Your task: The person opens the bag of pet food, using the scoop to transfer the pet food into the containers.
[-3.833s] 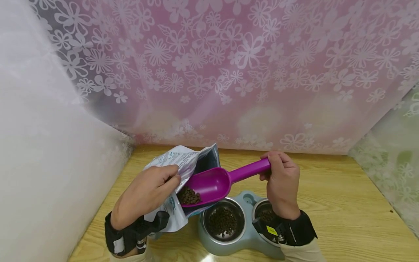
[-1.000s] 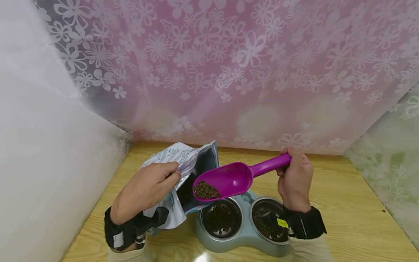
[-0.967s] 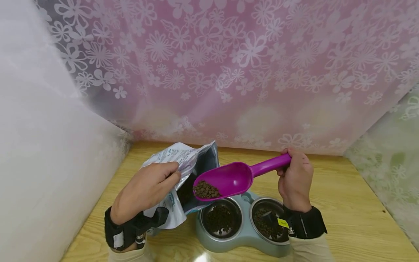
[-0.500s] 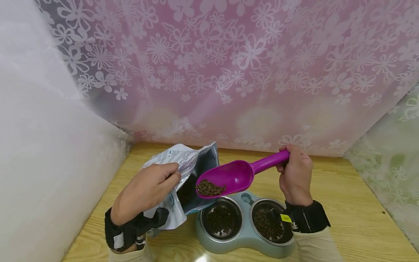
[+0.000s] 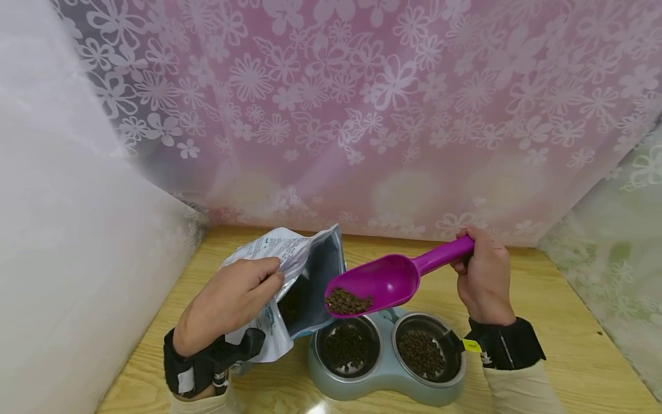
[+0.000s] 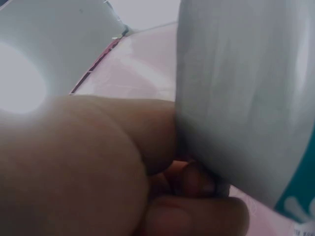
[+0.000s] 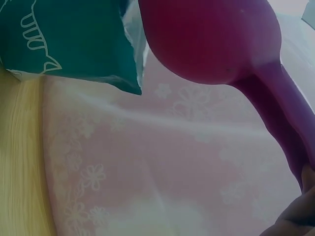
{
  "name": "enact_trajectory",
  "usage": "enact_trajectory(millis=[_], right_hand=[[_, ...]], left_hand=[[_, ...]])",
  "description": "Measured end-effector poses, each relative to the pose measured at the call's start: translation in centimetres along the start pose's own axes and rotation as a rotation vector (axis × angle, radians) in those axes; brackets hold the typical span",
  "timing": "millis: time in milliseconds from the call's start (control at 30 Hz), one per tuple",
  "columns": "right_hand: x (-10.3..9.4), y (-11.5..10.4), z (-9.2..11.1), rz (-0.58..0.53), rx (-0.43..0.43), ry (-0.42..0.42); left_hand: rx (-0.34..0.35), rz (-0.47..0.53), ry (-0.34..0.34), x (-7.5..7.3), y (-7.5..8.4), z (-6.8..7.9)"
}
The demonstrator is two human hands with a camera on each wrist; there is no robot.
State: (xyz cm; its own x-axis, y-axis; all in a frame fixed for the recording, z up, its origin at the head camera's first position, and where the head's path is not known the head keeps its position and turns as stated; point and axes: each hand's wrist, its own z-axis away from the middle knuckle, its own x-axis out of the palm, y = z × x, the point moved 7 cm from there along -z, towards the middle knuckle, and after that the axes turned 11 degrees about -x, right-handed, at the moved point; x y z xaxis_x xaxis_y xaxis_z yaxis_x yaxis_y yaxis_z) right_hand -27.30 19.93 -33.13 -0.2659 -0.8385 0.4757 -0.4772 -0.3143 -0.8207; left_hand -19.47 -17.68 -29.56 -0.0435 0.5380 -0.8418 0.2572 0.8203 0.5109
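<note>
My left hand point(image 5: 233, 299) pinches the near edge of a silvery food bag point(image 5: 271, 247), whose mouth gapes toward the right. Dark kibble shows faintly down inside it. A purple scoop point(image 5: 388, 279) is in my right hand point(image 5: 483, 276), gripped by the end of its handle. Brown kibble point(image 5: 347, 302) lies at the scoop's tip, which hangs just right of the bag's mouth, above the left bowl. In the right wrist view the scoop's underside point(image 7: 211, 39) appears beside the bag's teal face point(image 7: 74, 44). The left wrist view shows fingers point(image 6: 157, 132) against the bag.
Below the scoop a blue-grey double feeder point(image 5: 388, 379) stands on the wooden table point(image 5: 548, 322). Its left bowl point(image 5: 347, 376) and right bowl point(image 5: 455, 379) both hold kibble. A pink flowered sheet point(image 5: 362, 172) rises behind, with a white one point(image 5: 93, 259) at the left.
The scoop has come out of the bag with kibble in it, and my right hand has carried it rightward. My left hand stays at the bag's edge.
</note>
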Motion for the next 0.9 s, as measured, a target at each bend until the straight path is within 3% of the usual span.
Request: enact_trajectory(millis=[233, 333, 500, 633, 733, 800, 900], right_hand=[[-3.7, -1.8, -0.8, -0.107, 0.012, -0.029], [-6.6, -2.4, -1.2, -0.152, 0.025, -0.01], [-12.0, -3.3, -1.7, -0.115, 0.001, 0.05], [-15.7, -3.8, -1.7, 0.039, -0.015, 0.116], [-18.0, -4.3, -1.4, 0.269, -0.017, 0.193], [-19.0, -4.8, -1.2, 0.426, -0.021, 0.25], [-19.3, -5.9, -0.8, 0.6, -0.069, 0.257]], left_hand=[[0.007, 0.025, -0.017, 0.1, 0.1, 0.1], [0.009, 0.03, -0.022, 0.1, 0.1, 0.0], [0.014, 0.018, -0.019, -0.1, 0.2, 0.0], [0.005, 0.001, -0.018, -0.1, 0.2, -0.1], [0.006, 0.011, -0.025, 0.0, 0.2, -0.1], [0.012, 0.02, -0.029, 0.1, 0.3, 0.0], [0.02, 0.028, -0.03, 0.1, 0.5, 0.0]])
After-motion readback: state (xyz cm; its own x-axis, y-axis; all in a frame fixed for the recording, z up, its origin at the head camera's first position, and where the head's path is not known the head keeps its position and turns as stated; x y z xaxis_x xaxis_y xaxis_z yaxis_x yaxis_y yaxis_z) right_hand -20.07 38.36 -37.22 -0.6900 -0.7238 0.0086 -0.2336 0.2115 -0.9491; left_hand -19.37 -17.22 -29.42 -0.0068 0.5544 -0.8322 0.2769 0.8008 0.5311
